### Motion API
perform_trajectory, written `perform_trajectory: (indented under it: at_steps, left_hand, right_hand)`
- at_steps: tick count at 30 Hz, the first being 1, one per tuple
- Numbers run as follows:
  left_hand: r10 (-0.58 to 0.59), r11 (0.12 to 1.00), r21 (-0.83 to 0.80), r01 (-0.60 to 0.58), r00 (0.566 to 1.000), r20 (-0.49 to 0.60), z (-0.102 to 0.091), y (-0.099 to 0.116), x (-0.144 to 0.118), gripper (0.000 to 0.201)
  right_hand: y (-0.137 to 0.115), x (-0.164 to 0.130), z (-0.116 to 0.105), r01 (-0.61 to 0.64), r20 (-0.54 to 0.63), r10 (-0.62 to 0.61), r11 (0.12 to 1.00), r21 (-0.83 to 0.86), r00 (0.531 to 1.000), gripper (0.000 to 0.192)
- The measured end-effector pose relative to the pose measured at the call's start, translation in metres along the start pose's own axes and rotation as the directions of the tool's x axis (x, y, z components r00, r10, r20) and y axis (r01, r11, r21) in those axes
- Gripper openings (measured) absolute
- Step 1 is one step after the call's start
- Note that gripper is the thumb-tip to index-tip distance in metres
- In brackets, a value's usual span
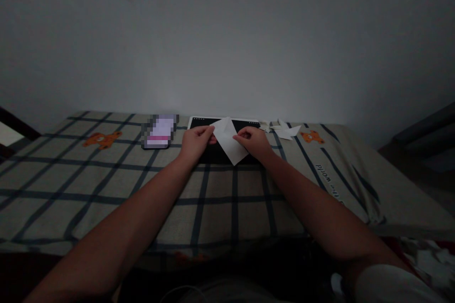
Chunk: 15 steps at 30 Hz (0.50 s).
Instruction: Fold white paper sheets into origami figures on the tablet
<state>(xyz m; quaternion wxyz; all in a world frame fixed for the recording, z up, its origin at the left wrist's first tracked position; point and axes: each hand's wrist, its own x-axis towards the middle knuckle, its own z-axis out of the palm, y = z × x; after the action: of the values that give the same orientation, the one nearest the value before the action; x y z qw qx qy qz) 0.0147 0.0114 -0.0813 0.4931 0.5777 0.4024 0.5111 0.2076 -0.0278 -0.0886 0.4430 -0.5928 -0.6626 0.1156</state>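
A sheet of white paper [230,144], folded to a pointed shape, is held up between my hands over a dark flat board [213,155] with a pale top edge. My left hand [199,141] pinches the paper's left edge between thumb and fingers. On the opposite side my right hand [254,141] pinches it near the middle of its right edge. One corner of the paper points down toward me. Just right of the board lie folded white paper pieces [284,130], shaped with pointed flaps.
A phone [159,131] with a lit, blurred screen lies left of the board. Everything rests on a checked cloth [135,184] with orange bear prints. A bare wall [227,47] rises directly behind. White scraps [432,260] show at the lower right.
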Motion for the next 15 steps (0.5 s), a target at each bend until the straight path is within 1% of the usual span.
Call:
perform_trajectory:
  at_steps: [4,7,11,15]
  left_hand:
    - [-0.089,0.992,-0.086,0.093,0.995,0.047,0.004,0.001,-0.003,0.017]
    - [-0.154,0.98,-0.109,0.165,0.983,0.096,0.007,0.001,-0.005,0.013]
    - [-0.207,0.962,-0.157,0.222,0.973,0.106,0.01,0.001,-0.006,0.012]
    - [-0.252,0.932,-0.237,0.274,0.96,0.119,0.014,-0.001,-0.006,0.011]
  right_hand:
    - [0.001,0.002,-0.002,0.065,-0.095,-0.072,0.995,-0.074,0.993,0.011]
    - [0.002,0.003,-0.005,0.156,-0.149,-0.18,0.975,-0.159,0.972,0.008]
    - [-0.001,0.003,-0.006,0.287,-0.142,-0.349,0.898,-0.334,0.926,0.01]
    - [-0.007,0.002,-0.005,0.362,-0.098,-0.447,0.819,-0.445,0.889,0.016]
